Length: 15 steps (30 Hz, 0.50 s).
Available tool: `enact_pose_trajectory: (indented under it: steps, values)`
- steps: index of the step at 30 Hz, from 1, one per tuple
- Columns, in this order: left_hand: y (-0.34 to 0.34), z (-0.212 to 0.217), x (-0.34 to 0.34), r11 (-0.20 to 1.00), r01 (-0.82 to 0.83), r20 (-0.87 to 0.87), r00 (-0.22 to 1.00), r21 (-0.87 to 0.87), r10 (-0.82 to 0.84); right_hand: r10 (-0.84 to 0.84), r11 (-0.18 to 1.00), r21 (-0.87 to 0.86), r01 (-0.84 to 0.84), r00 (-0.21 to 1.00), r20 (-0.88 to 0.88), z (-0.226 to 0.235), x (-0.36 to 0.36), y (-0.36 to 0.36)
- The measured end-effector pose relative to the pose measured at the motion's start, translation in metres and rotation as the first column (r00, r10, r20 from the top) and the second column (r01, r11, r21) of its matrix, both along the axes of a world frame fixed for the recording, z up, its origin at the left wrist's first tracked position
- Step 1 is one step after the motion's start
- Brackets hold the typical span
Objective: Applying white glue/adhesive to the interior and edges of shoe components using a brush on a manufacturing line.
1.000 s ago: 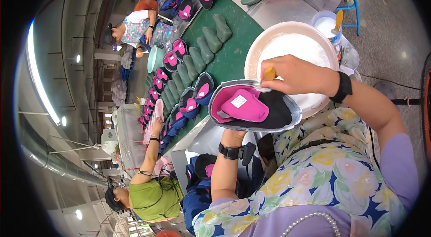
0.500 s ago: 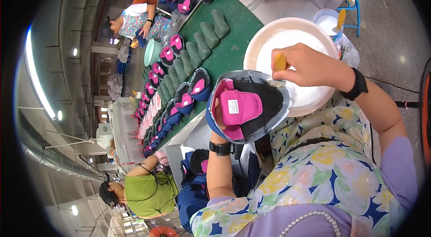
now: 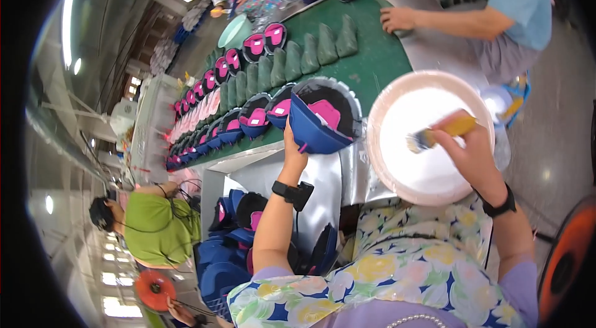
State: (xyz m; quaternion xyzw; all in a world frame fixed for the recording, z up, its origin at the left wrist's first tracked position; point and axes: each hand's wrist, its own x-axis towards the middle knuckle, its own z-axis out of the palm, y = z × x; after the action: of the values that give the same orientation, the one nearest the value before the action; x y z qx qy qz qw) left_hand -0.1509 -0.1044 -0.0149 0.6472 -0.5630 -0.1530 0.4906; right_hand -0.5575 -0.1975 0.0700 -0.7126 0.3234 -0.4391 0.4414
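My left hand (image 3: 294, 149) holds a blue shoe upper (image 3: 320, 117) with a pink insole and grey rim, tilted at the near edge of the green belt (image 3: 372, 67). My right hand (image 3: 467, 148) grips a yellow-handled brush (image 3: 439, 131) whose bristles dip into a pink basin (image 3: 397, 185) of white glue on my right. The two hands are apart, the shoe left of the basin.
Rows of blue-and-pink shoe uppers (image 3: 248, 120) and green lasts (image 3: 292, 58) lie along the belt. A person in blue (image 3: 496, 11) rests a hand on the belt's far side. A person in green (image 3: 155, 229) sits to my left. More uppers (image 3: 230, 247) pile below.
My right hand has swung the brush off the shoe and into the basin. My left hand has lowered the shoe toward the belt and turned it on its side.
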Motion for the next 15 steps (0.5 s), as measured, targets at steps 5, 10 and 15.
enact_pose_trajectory:
  steps: [5, 10, 15]
  values:
    - [-0.056, -0.021, 0.025, 0.968, 0.029, -0.779, 0.599, 0.250, 0.183, -0.073, 0.964, 0.253, 0.084, 0.996, -0.053, -0.019, -0.044, 0.003]
    - [-0.098, -0.085, 0.069, 0.937, -0.019, -0.723, 0.630, 0.349, 0.283, -0.096, 0.919, 0.387, 0.072, 0.995, 0.042, -0.022, -0.048, 0.005]
    - [-0.097, -0.057, 0.108, 0.874, -0.341, -0.237, 0.870, 0.346, 0.433, -0.035, 0.941, 0.336, 0.040, 0.999, -0.021, -0.028, -0.045, -0.012]
